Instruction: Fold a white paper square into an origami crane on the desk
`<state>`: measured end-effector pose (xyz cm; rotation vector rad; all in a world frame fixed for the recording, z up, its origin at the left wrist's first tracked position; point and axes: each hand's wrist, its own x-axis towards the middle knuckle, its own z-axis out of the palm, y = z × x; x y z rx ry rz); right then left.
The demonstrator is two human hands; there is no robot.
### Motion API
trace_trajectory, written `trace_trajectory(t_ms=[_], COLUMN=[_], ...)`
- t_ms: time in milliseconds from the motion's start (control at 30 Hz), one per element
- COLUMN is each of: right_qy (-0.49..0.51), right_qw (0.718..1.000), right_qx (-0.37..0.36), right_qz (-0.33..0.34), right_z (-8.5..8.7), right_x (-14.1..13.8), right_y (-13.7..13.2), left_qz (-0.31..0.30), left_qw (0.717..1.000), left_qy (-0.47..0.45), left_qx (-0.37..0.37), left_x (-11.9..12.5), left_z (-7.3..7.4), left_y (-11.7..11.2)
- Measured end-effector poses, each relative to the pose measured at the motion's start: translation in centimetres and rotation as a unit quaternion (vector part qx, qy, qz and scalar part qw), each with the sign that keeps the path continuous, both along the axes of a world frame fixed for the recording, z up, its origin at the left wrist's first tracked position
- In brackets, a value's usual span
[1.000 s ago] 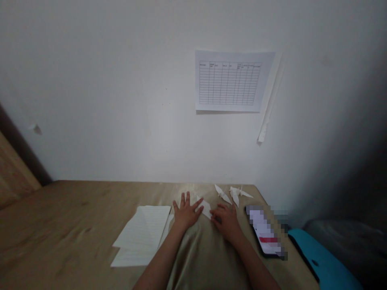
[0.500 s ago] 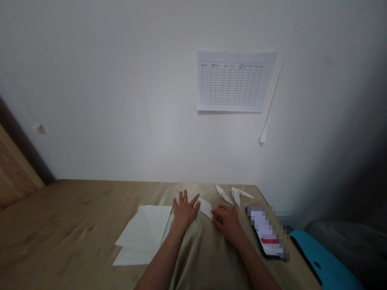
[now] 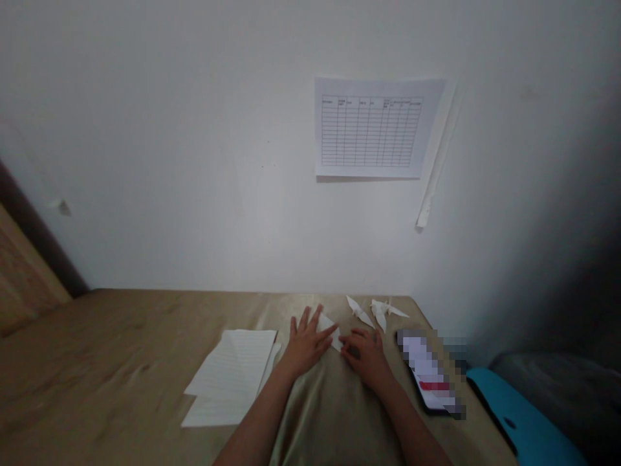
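A small piece of folded white paper (image 3: 328, 321) lies on the cloth-covered table, partly hidden under my fingers. My left hand (image 3: 306, 344) rests over its left part, fingers stretched out and spread, the index finger reaching across the paper. At the paper's right corner, my right hand (image 3: 365, 355) has its thumb and fingers curled together on the edge. Beyond my right hand lie several folded paper cranes (image 3: 380, 312) with pointed wings and tails.
Lined white sheets (image 3: 233, 366) lie overlapping left of my left forearm. A phone (image 3: 427, 372) with its screen lit is on the right, near the table edge. Past that edge stands a turquoise chair back (image 3: 526, 414). A printed table sheet (image 3: 371, 129) hangs on the wall behind.
My left hand has slid to the right, from beside the folded paper to lying across it. The right hand stays at the paper's right corner.
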<state>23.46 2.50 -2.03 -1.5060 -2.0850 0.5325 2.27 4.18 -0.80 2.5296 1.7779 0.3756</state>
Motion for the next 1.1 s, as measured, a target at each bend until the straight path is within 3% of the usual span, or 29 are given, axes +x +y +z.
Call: trace_trajectory(t_ms=[67,467,767,1100], right_qy=[-0.003,-0.001,-0.011,-0.003], right_qw=[1.0,1.0,1.0,0.999], right_qx=[0.005,0.001,0.01,0.041], right_qz=[-0.002,0.002,-0.001,0.02], right_z=[-0.1,0.3,0.7,1.3], right_x=[0.0,0.0,-0.1,-0.2], right_y=[0.0,-0.1,-0.3,-0.9], left_qz=[-0.013,0.081,0.157,0.165], left_qw=[1.0,0.994,0.987,0.986], left_qy=[-0.004,-0.003,-0.005,-0.014], left_qx=[-0.008,-0.07,-0.035,-0.02], left_x=[0.2,0.0,-0.5,-0.6], left_z=[0.0,-0.1,-0.7,-0.4], left_y=[-0.2,1.3,2.3,2.0])
